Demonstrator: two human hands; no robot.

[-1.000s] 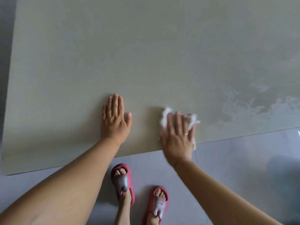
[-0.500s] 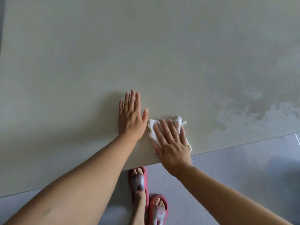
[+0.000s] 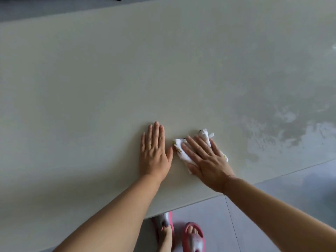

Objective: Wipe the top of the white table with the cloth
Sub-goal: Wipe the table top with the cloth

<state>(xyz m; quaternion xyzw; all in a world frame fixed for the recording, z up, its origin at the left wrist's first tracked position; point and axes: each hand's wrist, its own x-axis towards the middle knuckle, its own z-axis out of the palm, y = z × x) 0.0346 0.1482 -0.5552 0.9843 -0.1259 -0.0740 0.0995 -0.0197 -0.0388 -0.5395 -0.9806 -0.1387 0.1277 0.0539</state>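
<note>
Right hand [image 3: 209, 160] lies flat with straight, slightly spread fingers pressing the cloth [image 3: 183, 151] onto the white table [image 3: 91, 88], near its front edge. Cloth is white, crumpled, with small yellowish markings. Left hand [image 3: 154, 153] rests palm-down on the tabletop, fingers together, thumb tip just beside the cloth. Wet smears [image 3: 283, 124] show at right. Pink slippers [image 3: 194, 237] stand on grey floor tiles [image 3: 272, 206].

open tabletop [image 3: 163, 60] ahead, left hand [image 3: 154, 153] flanking cloth [image 3: 181, 153]
</note>
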